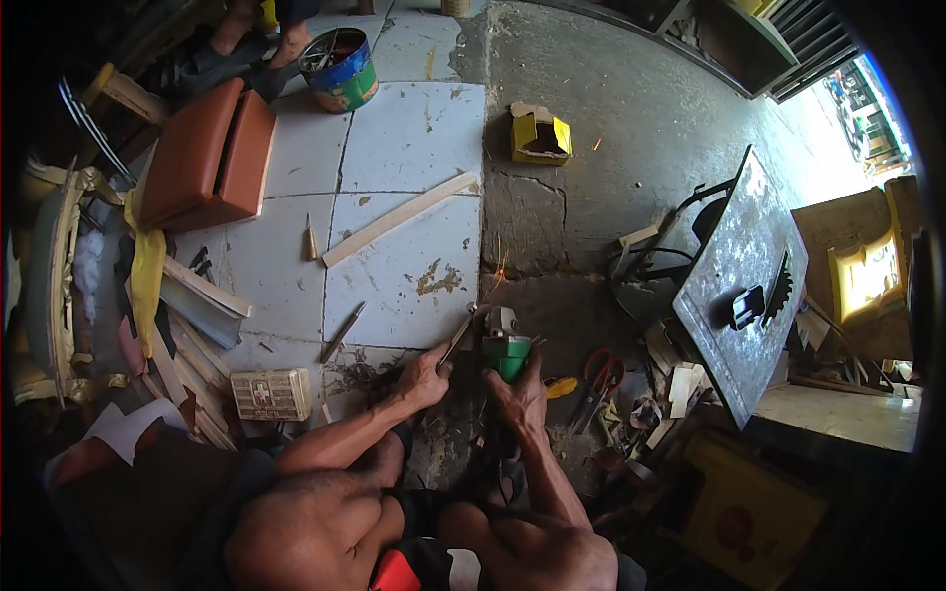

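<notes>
My left hand [424, 384] is closed round a thin metal rod-like tool [457, 340], whose exact kind I cannot make out. The tool slants up and right, its far end close beside the head of a green angle grinder [506, 361]. Wrapped round the grinder's body is my right hand [519, 401]. Small orange sparks [500, 268] fly just beyond the grinder head. Whether the tool's end touches the disc is too small to tell. A slim pointed tool [343, 332] lies on the tiles left of my hands.
A tilted table saw [734, 295] with an exposed toothed blade stands at right. Red-handled scissors [599, 379] lie near my right forearm. Ahead are a wooden strip [399, 219], a yellow box [540, 138] and a bucket [340, 74]. Brown cushions [202, 158] and another person's feet [291, 44] are at left.
</notes>
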Available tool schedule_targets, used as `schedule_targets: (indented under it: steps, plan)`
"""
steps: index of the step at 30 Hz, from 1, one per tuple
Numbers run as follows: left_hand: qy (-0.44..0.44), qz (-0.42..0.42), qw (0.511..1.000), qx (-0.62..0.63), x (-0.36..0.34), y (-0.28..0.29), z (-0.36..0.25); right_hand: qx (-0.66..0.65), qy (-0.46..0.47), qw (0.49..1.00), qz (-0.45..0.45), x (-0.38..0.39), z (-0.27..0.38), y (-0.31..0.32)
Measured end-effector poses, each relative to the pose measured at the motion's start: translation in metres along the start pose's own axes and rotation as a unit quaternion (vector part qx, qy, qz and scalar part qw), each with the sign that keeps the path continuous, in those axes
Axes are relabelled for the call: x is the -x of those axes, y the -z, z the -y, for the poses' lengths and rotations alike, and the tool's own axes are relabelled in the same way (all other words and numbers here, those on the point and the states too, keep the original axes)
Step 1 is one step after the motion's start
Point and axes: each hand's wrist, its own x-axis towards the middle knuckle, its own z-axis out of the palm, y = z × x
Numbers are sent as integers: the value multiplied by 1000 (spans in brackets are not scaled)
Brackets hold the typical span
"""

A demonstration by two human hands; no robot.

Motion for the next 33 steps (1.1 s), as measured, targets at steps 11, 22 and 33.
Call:
schedule_targets:
  steps: [11, 22, 33]
  plan:
    - [140, 131, 979, -71, -42, 66, -10, -50, 4, 998, -33, -2, -1, 11]
    - [83, 82, 981, -153, -51, 64, 21, -61, 0, 998, -3, -10, -2, -2]
    - [107, 73, 980, -151, -49, 61, 25, -71, -13, 997, 7, -13, -1, 0]
